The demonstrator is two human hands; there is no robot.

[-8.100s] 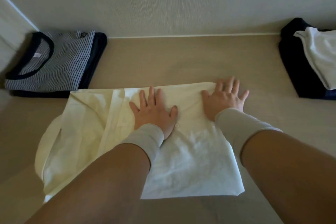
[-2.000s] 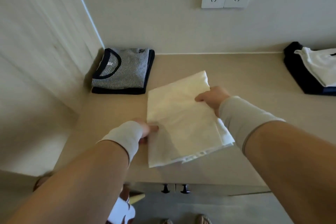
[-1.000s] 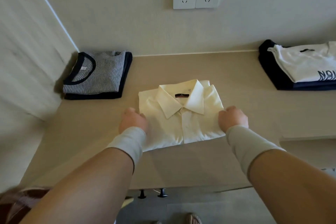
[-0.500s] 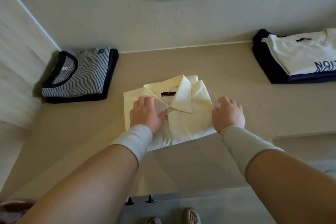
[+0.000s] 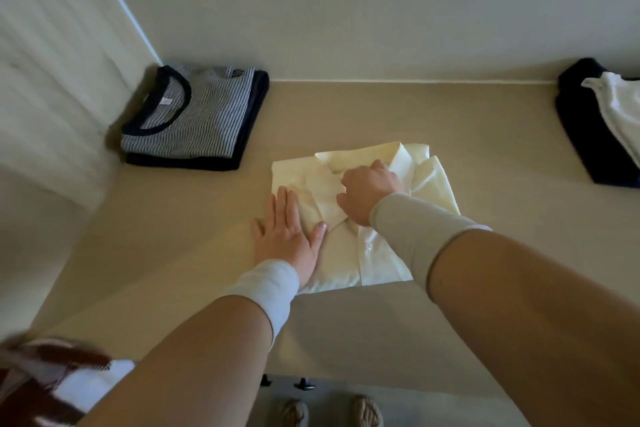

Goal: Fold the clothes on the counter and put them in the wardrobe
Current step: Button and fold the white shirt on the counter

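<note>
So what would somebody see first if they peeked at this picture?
Probably the folded cream shirt in the middle of the counter, with both hands on it: the left hand lies flat on its left edge, and the right hand is curled at the collar. Next, the folded striped top in the left back corner and the dark and white clothes at the right edge.

left wrist band [image 5: 268,282]: white | right wrist band [image 5: 414,237]: grey

You have one view only, worn on your head: it looks forward and steeply down, close over the desk [image 5: 450,121], toward the back wall [image 5: 311,17], your feet [image 5: 365,411] at the bottom edge.
</note>
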